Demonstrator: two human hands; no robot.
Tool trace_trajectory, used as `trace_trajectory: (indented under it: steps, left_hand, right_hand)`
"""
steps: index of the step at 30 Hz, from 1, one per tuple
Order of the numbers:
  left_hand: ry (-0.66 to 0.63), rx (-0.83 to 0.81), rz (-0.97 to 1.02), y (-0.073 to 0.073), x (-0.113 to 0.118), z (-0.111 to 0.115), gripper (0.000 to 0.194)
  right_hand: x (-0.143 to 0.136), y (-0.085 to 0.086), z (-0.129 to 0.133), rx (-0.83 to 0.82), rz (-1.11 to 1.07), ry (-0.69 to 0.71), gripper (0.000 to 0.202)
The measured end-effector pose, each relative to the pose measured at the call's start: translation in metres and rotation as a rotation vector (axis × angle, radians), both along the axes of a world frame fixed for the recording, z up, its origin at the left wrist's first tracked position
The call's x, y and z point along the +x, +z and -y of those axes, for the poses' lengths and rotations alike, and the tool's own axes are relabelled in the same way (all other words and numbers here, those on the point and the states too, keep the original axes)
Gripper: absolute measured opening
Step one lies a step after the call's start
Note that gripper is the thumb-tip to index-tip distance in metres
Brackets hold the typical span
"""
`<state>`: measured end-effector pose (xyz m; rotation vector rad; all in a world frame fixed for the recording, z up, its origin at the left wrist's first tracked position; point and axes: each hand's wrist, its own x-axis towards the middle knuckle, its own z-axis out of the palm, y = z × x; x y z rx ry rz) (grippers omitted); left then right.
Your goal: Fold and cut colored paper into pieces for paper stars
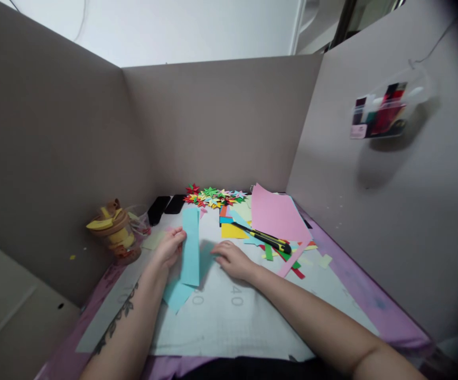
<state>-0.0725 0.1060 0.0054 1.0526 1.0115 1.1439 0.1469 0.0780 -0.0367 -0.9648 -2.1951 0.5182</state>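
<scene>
The person's left hand (169, 248) has its grip closed on a light-blue paper strip (190, 248), held upright above the near-middle of the worktop (260, 327). Just to its right, the right hand (234, 259) has its fingers loosely bent; whether that grip pinches anything cannot be told. Another blue paper piece (178, 296) lies below the strip. At far left stands a brown-and-yellow cup (120, 237), its contents hidden, and just beside it a clear plastic container (139, 216) with small, indistinct bits inside. A clear hanging holder (419, 89) on the right wall contains red and dark packets (389, 113), blurred. Folded paper stars (213, 196) are heaped at the far edge, left of a large pink sheet (278, 214); a black-and-yellow utility knife (274, 241) rests on coloured paper scraps.
</scene>
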Motion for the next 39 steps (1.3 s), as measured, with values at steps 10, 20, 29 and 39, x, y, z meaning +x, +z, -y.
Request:
trace_trajectory:
  steps: [10,20,29,39]
  left_hand:
    - [0.123,-0.144,0.314,-0.002,-0.024,0.003,0.024]
    - [0.125,-0.113,0.353,0.002,-0.022,0.008,0.025]
    - [0.065,-0.016,0.373,0.003,0.009,0.022,0.029]
    - [0.163,0.208,0.303,-0.004,0.033,0.035,0.041]
  right_hand:
    - [-0.067,0.041,-0.052,-0.097,0.723,0.265,0.074]
    - [-0.021,0.037,-0.045,-0.244,0.503,-0.072,0.016]
    - [-0.009,0.034,0.006,-0.052,-0.431,-0.294,0.023]
    - [-0.035,0.036,0.049,0.141,-0.299,-0.170,0.016]
